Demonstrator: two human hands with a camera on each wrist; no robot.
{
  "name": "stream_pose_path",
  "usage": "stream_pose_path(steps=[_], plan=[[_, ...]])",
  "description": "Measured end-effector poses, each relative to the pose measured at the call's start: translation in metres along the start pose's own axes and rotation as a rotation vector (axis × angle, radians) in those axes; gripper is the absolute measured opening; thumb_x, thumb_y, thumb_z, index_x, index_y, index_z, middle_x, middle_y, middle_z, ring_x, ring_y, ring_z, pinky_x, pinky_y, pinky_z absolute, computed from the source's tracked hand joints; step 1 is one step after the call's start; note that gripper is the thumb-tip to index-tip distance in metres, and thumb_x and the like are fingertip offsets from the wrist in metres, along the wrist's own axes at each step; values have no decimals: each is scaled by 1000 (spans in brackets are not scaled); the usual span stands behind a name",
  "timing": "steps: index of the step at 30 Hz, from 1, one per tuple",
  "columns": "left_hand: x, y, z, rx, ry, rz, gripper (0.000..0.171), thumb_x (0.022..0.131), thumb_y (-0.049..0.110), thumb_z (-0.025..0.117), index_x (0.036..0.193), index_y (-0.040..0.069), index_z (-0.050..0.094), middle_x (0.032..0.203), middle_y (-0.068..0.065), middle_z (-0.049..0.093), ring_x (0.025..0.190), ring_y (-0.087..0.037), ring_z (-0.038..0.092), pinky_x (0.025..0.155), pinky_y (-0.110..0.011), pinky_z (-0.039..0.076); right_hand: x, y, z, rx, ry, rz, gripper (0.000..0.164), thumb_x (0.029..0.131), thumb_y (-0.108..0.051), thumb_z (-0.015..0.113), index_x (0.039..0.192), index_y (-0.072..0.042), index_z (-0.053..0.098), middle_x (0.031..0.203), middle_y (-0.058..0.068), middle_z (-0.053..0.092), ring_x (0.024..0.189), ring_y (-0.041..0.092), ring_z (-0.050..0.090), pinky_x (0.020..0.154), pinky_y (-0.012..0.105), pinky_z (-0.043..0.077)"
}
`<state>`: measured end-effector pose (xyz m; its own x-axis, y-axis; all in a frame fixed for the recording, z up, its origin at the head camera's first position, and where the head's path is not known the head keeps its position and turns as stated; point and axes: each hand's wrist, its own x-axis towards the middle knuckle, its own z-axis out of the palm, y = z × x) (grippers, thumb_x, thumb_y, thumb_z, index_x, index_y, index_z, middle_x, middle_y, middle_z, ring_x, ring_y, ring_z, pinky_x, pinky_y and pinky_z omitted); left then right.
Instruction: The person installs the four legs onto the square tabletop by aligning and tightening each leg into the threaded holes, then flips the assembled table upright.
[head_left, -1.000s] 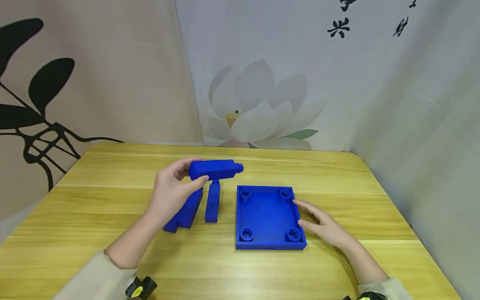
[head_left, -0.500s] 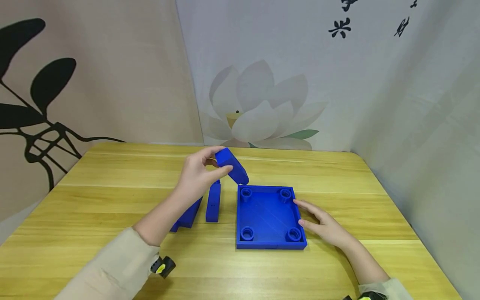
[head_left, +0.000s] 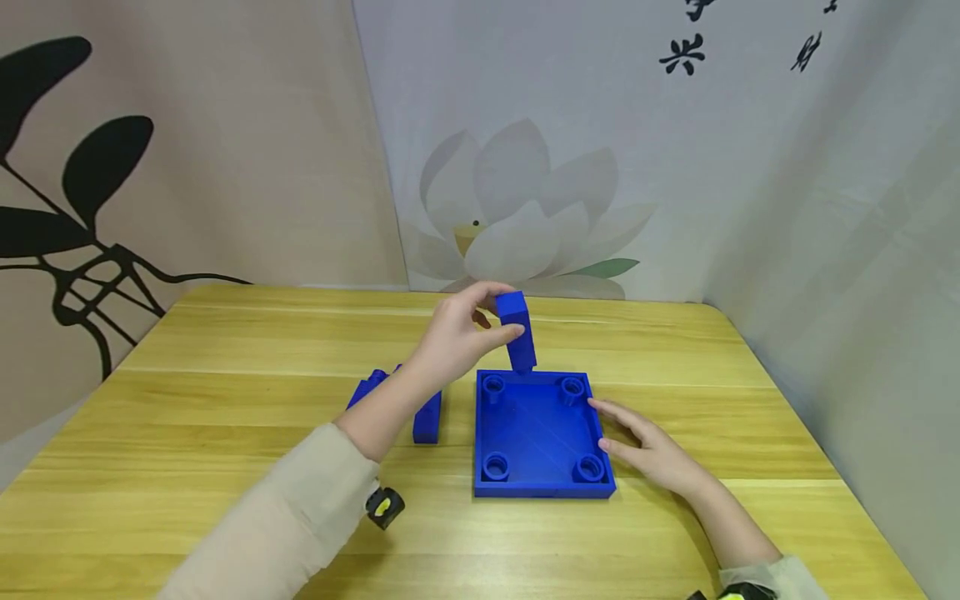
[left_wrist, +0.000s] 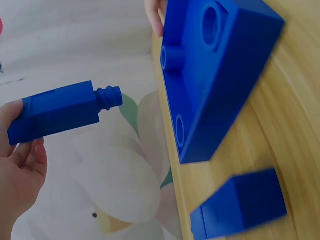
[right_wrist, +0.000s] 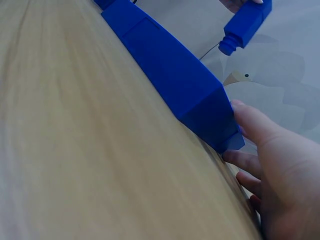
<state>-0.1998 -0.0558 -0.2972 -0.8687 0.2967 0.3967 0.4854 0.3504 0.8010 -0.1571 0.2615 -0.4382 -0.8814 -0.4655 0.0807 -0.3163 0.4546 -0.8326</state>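
My left hand (head_left: pixel 467 331) pinches a blue square leg (head_left: pixel 517 330) by its upper part, with its ribbed round peg (left_wrist: pixel 108 98) pointing down. The leg hangs over the far edge of a blue square tray-like base (head_left: pixel 543 492), which lies face up and has a round socket in each corner. Against the base's right side rest the thumb and fingertips of my right hand (head_left: pixel 651 448), the fingers loosely bent and spread. In the right wrist view, the thumb touches the base's wall (right_wrist: pixel 165 65).
Left of the base, another blue leg (head_left: pixel 427 418) lies on the wooden table (head_left: pixel 225 375). More blue pieces (head_left: pixel 366 387) lie beyond it, partly covered by my left forearm. A printed curtain (head_left: pixel 525 167) hangs behind the table's far edge.
My left hand has carried the leg rightward from above the other pieces to the base's far edge, turning it from lying sideways to peg down. My right hand has stayed at the base.
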Motion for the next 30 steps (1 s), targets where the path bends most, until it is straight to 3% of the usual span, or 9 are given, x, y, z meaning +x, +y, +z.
stream_pose_path(steps=[18, 26, 30], plan=[[24, -6, 48, -47, -11, 102, 40, 86, 16, 73, 124, 7, 61, 95, 0, 65, 93, -14, 57, 78, -27, 46, 0, -2, -2, 7, -8, 3, 53, 97, -24, 58, 147, -20, 40, 151, 6, 34, 138, 28, 25, 105, 16, 21], [29, -10, 64, -56, -5, 102, 41, 86, 14, 74, 124, 5, 62, 101, -3, 66, 93, -13, 58, 77, -26, 46, -1, -1, -3, -1, -11, 16, 53, 98, -25, 57, 147, -21, 39, 151, 6, 34, 138, 29, 26, 109, 45, 22], [30, -12, 72, -55, -10, 96, 42, 86, 14, 74, 125, 5, 62, 103, -4, 67, 94, -14, 58, 78, -25, 46, 0, -1, -2, 5, -14, 14, 53, 97, -25, 58, 147, -20, 40, 150, 6, 35, 138, 29, 27, 108, 51, 22]])
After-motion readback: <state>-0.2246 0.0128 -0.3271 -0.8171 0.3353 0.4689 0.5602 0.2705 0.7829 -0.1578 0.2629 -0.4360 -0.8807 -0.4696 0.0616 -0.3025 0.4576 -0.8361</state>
